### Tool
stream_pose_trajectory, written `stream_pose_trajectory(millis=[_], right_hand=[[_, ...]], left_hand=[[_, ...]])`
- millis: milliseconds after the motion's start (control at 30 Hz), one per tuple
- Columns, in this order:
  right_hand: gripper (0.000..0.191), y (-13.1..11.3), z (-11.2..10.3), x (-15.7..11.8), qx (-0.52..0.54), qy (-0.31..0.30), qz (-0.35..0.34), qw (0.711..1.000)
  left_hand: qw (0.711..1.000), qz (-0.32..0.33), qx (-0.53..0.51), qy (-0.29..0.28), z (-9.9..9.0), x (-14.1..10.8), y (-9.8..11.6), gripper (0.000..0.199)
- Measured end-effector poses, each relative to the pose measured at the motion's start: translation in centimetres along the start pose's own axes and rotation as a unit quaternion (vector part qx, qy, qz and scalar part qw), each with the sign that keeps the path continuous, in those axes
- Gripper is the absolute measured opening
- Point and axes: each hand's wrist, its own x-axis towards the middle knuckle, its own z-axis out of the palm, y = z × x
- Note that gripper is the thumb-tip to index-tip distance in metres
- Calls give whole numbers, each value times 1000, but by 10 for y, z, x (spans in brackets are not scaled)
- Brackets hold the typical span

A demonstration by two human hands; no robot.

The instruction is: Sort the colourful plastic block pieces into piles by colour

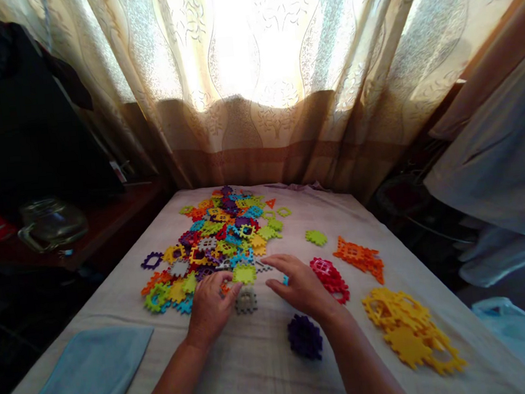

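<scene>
My left hand [212, 304] is at the near edge of a heap of toothed plastic interlocking building pieces [219, 232]. Its thumb and index finger meet the left edge of a lime-green square piece [244, 274]. Just below that piece lies a grey window-like piece [247, 300]. To the right, my right hand [296, 283] is open, thumb and fingers apart, with nothing between them. A small blue piece [285, 279] shows by its thumb. A stack of dark purple pieces [304, 337] sits beside my right forearm, and red pieces [330, 280] lie beyond that wrist.
Yellow pieces [412, 331] and orange pieces [359, 259] are grouped at the right; a single green piece [316, 237] lies farther back. A folded blue cloth [83, 381] covers the near left. A glass jug [51, 223] stands on a side shelf. Curtains [255, 123] hang behind.
</scene>
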Motion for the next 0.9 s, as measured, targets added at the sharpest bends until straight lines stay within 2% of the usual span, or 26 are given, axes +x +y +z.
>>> stream_pose_trajectory(millis=[100,200,300,367,467,567,633,733,900], right_hand=[[26,-12,11,1,-41,4,-56,998],[14,-7,12,2,-52,34,-43,997],[18,11,5,5,-33,79,49,995],[25,29,-4,8,-28,109,140,984],[34,60,-23,19,-73,138,262,952],[32,89,-41,35,-153,112,345,919],[32,103,-49,45,-181,90,375,905],[34,115,-54,51,-196,81,385,898],[42,114,-55,45,-234,83,377,892]], left_hand=[[994,-61,-79,-46,4,8,11,36],[983,-94,-144,-66,7,7,12,38],[986,-89,-142,2,12,-3,3,38],[992,-50,-108,49,18,-10,-4,37],[995,9,-73,72,24,-15,-11,34],[995,26,-61,80,26,-14,-14,34],[994,28,-58,83,26,-13,-14,34],[995,19,-56,83,26,-13,-15,34],[995,4,-57,81,29,-13,-18,36]])
